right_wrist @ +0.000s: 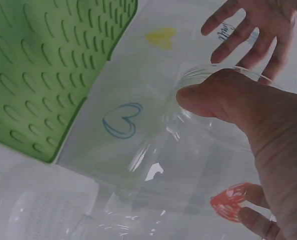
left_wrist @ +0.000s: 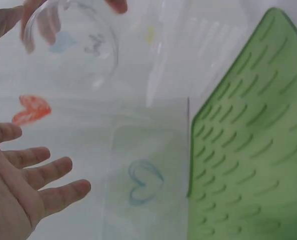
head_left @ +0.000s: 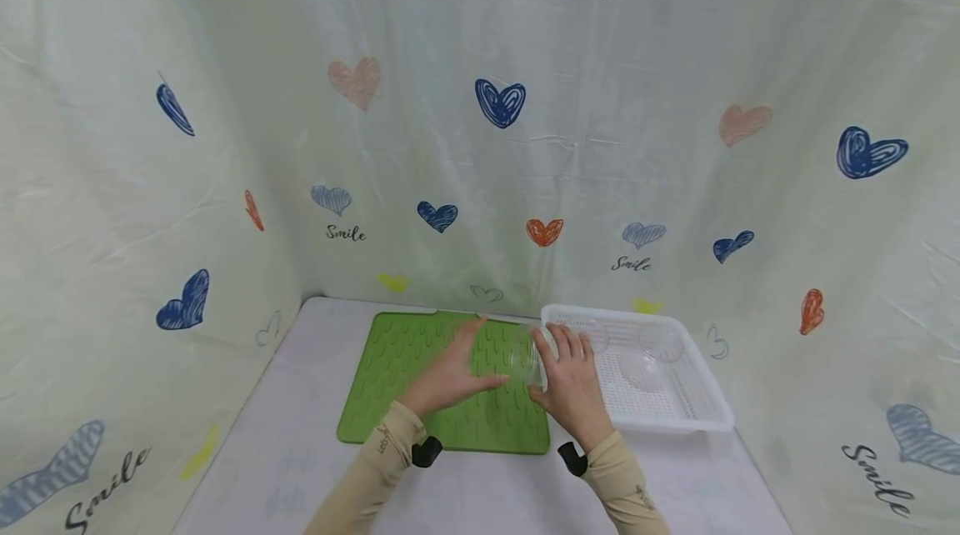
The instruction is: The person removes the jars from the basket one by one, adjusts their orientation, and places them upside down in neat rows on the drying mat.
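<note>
A clear round bowl point(head_left: 522, 356) is held up on its side over the green mat point(head_left: 495, 427), gripped at its edge between the thumb and fingers of my right hand point(head_left: 572, 377). In the right wrist view the thumb lies across the near side of the clear bowl point(right_wrist: 201, 75). My left hand point(head_left: 448, 372) faces it from the left, fingers spread and thumb apart, with nothing in its grasp. A gap shows between the left fingers and the clear bowl point(left_wrist: 88, 52) in the left wrist view.
To the right stands a white perforated basket point(head_left: 693, 422) with several clear round pieces point(head_left: 660, 343) inside. The green mat has raised ridges and lies beside it on the white-covered table point(head_left: 292, 435). A curtain point(head_left: 420, 143) printed with hearts hangs around the table.
</note>
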Available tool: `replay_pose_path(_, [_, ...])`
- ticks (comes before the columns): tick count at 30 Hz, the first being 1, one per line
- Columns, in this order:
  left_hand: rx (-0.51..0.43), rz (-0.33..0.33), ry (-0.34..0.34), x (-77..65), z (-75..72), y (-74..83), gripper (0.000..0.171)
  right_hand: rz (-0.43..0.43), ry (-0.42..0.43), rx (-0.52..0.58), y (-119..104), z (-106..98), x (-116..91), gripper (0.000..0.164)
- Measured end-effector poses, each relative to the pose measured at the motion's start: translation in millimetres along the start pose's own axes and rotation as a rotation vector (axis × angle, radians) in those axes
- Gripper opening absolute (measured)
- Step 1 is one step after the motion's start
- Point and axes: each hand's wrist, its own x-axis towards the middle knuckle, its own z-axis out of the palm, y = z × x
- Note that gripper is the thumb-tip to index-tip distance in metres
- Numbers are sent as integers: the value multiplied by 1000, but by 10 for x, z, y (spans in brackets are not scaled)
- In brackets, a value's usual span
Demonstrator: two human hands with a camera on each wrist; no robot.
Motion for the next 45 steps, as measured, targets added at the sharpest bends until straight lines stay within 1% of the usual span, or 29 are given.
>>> replay_pose_path(3, [-48, 16, -30, 66, 117, 49, 104, -23, -20, 4, -19, 14, -20, 106])
replay_pose_path(7, [-61, 27, -60, 103, 219, 107, 106, -54, -31, 17, -66, 21, -47, 106])
replay_pose_path(11, [-37, 38, -78, 112, 269, 153, 107, -74, -31, 27, -114, 3, -60, 104])
replay_pose_path(13, [-33, 46, -82, 115, 290, 156, 106, -78, -28, 23, -124, -2, -66, 102])
replay_pose_path(17, [-40, 59, -84, 115, 320, 135, 103, -82, -24, 11, -135, 2, -79, 104])
replay_pose_path(27, [-61, 78, -63, 105, 321, 114, 98, -82, -27, 15, -165, 7, -92, 108])
replay_pose_path(33, [-77, 93, -32, 112, 324, 95, 95, -70, -56, 8, -177, -8, -84, 111])
replay_pose_path(36, [-127, 101, -27, 120, 307, 65, 94, -75, -42, 22, -170, -17, -75, 115])
replay_pose_path(40, [-219, 96, -22, 129, 236, -5, 93, -75, 13, 84, -141, -30, -64, 119])
replay_pose_path(43, [-250, 98, -11, 134, 159, -52, 93, -38, 46, 163, -118, -49, -68, 113])
replay_pose_path(45, [-252, 108, -3, 137, 104, -69, 93, 14, 65, 235, -113, -64, -73, 106])
